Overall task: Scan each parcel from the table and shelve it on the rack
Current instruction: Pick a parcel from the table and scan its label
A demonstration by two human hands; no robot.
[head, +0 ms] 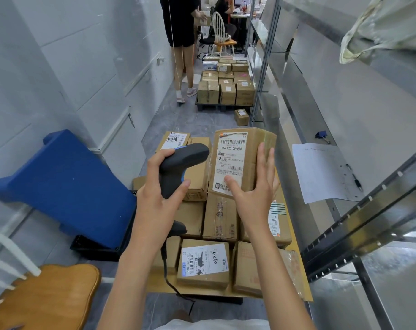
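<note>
My right hand [255, 186] holds a brown cardboard parcel [240, 158] upright, thumb on its white label and fingers on its right side. The label faces me. My left hand [158, 186] grips a black handheld scanner [180, 165] by its handle, just left of the parcel, its head beside the label. Below both hands lies a pile of several labelled parcels [203, 263] on a low flat cardboard-covered surface [299, 279]. The metal rack [359, 217] stands at the right.
A sheet of paper [321, 170] with a pen and a blue clip lies on the rack shelf. A blue plastic pallet [66, 186] leans against the left wall. A wooden chair seat [45, 298] is at bottom left. More boxes [226, 86] and a standing person [182, 44] fill the aisle ahead.
</note>
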